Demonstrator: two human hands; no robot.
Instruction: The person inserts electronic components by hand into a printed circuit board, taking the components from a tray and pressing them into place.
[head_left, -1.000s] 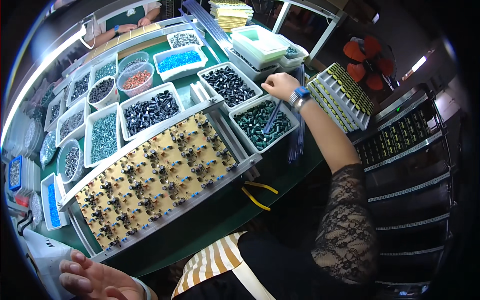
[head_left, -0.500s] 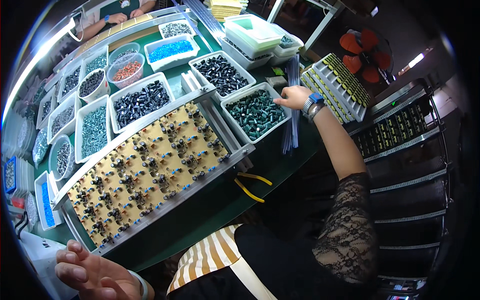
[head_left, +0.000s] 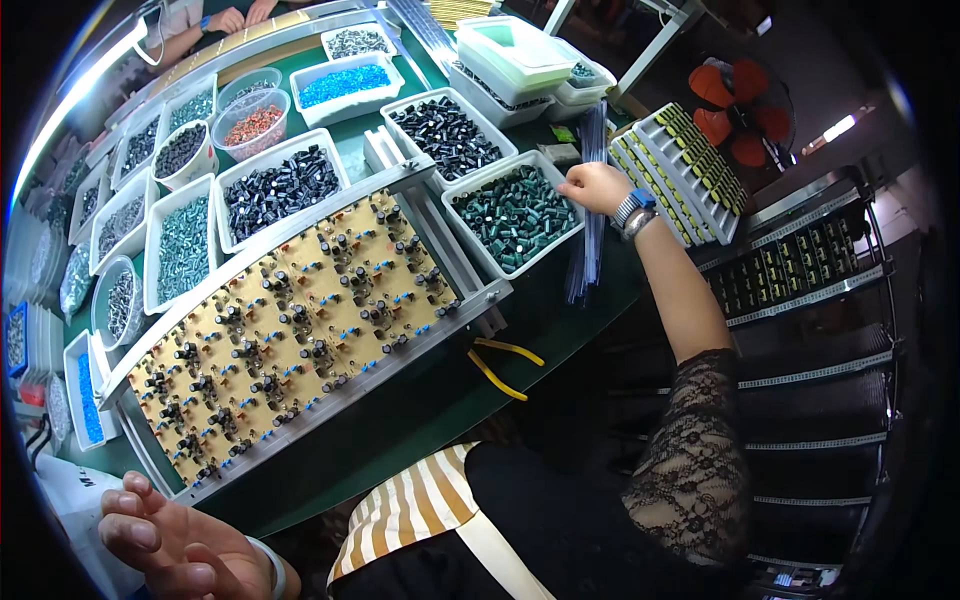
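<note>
My right hand [head_left: 597, 188] is at the right rim of a white tray [head_left: 462, 232] full of dark green cylindrical capacitors [head_left: 515, 215]. Its fingers are curled and closed, and whatever may be in them is hidden. At the lower left, my left hand [head_left: 185, 540] is raised with the palm turned up and the fingers loosely bent apart, with nothing visible in it. Between the hands, a tan circuit board panel [head_left: 330, 345] is held in a metal frame [head_left: 350, 388]. Rows of small black, blue and orange components stand on it.
White tubs of black capacitors [head_left: 445, 137], blue parts [head_left: 345, 86] and orange parts [head_left: 252, 125] surround the frame. Yellow-handled pliers [head_left: 500, 370] lie at the table's near edge. Clear plastic tubes [head_left: 590, 235], stacked trays of yellow-black parts [head_left: 680, 170] and an orange-bladed fan [head_left: 740, 110] are rightward. Another person's hands [head_left: 240, 18] show far off.
The fingers of my right hand have drawn back from over the green capacitors to the tray's rim and curled in. My left hand has barely moved. The whole view has shifted slightly.
</note>
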